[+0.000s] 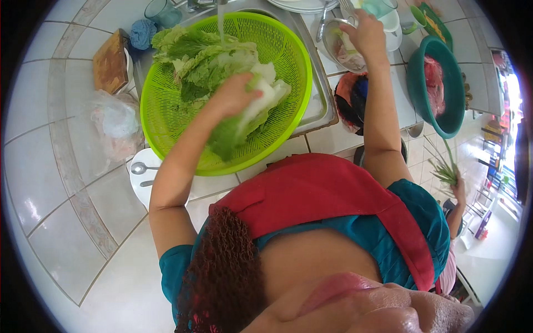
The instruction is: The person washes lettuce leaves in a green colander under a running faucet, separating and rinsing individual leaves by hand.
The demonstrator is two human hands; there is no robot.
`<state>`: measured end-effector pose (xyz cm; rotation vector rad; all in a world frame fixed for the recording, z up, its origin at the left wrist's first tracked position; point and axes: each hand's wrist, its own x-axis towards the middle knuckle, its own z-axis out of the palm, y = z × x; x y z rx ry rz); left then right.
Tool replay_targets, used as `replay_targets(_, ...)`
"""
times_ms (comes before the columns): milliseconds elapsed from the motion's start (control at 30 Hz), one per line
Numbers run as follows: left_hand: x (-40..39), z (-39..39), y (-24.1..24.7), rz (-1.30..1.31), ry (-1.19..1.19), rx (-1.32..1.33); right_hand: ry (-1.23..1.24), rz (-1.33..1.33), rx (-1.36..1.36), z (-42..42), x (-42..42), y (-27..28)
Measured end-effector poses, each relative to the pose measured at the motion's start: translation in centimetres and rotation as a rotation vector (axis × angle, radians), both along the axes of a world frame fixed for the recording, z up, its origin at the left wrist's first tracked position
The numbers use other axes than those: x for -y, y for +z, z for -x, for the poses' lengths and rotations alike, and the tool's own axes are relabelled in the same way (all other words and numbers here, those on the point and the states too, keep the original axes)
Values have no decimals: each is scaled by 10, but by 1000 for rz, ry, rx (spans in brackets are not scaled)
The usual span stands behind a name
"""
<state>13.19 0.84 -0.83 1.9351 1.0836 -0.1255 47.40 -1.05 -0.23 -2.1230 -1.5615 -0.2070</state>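
A lime-green plastic colander [296,112] stands over the metal sink, holding several large leafy cabbage leaves [200,70]. From the tap at the top, a stream of water [220,25] runs onto the leaves. My left hand [239,93] is over the colander, its fingers closed on a pale-ribbed cabbage leaf [237,129] that is slightly blurred. My right hand [367,35] is at the upper right, above a metal strainer [333,45] with leafy scraps in it. The fingers of that hand are partly bent near a fork, and whether they touch anything is unclear.
Right of the sink stands a teal basin [416,95] with raw meat. A wooden board [109,62], a blue scrubber [143,34] and a plastic bag [118,125] lie left. A spoon [139,168] rests on a white surface. At far right, another person's hand [459,187] holds green stalks.
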Motion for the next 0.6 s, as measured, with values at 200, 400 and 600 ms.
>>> replay_targets(200, 27, -8, -6, -63, -168, -137, 641, 361, -204, 128, -37, -7)
replay_targets(400, -12, 4, 27, 51, -95, -125, 720, 1105, -240, 170, -59, -45)
replay_targets(600, -41, 19, -33, -272, 146, 402, 870, 673, -129, 181, -51, -14)
